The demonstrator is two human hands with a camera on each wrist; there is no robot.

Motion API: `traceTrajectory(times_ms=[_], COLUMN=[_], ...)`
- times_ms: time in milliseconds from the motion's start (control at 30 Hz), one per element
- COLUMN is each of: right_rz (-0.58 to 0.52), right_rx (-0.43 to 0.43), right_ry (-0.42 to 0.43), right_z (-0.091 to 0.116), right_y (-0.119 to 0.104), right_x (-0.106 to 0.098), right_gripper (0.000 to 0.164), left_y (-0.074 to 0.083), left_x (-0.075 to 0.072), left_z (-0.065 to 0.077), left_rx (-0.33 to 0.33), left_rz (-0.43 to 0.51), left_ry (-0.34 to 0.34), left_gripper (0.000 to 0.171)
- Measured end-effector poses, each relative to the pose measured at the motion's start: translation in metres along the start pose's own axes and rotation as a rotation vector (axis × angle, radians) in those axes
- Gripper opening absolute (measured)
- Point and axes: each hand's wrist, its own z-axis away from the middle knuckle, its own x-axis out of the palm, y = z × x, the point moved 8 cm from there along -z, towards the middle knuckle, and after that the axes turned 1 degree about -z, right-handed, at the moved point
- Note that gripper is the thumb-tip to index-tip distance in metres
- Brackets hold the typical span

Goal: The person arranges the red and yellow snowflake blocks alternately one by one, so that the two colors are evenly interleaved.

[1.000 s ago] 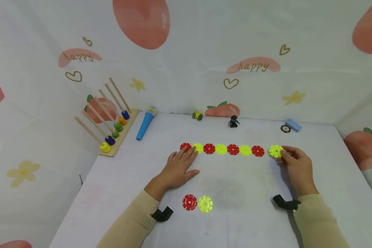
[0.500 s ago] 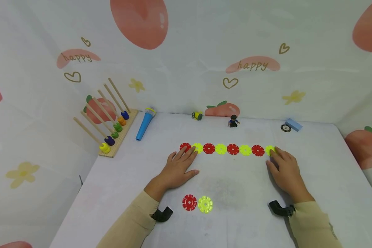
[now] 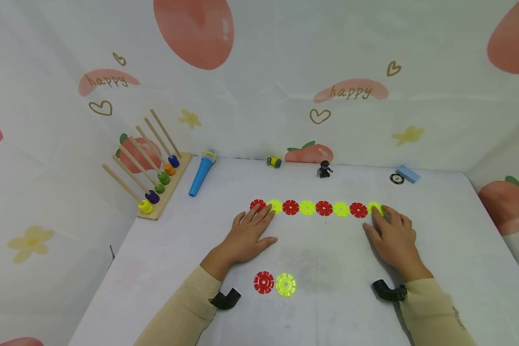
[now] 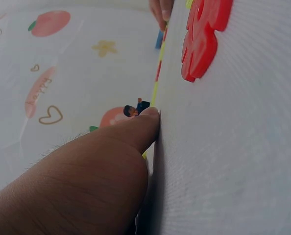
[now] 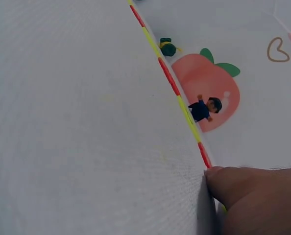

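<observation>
The right hand (image 3: 395, 242) touches the rightmost yellow disc (image 3: 374, 204).

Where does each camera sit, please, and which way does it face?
Head: head-worn, facing forward and down at the table and discs; left hand, right hand and sleeves show.
Left wrist: worn there, facing low across the table; left hand and part of right hand show.
Right wrist: worn there, facing low along the discs; right hand shows.
Both wrist views share the toy figure.

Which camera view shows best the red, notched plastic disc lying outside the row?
The head view: the red, notched plastic disc appears whole, from above. Left wrist: partly, cropped at the top. Right wrist: not visible.
</observation>
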Motion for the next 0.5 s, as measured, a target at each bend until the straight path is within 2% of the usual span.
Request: traceTrajectory(times_ms=[333, 433, 500], right_rz=[-0.021, -0.069, -0.162], right_rx=[0.001, -0.01, -0.034], right_ry=[0.019, 0.076, 0.135], right_z=[0.002, 0.002, 0.002], right_y=[-0.003, -0.006, -0.011], right_x=[-0.002, -0.008, -0.015], right_gripper=[0.068, 0.068, 0.066], left_y=[0.001, 0.001, 0.002], left_x=[-0.003, -0.003, -0.003], left_z=[0.001, 0.001, 0.001], left_rx=[0.0, 0.003, 0.007], left_rz=[0.011, 0.012, 0.017], left_ry=[0.01, 0.011, 0.012], left_gripper=[0.08, 0.08, 0.08])
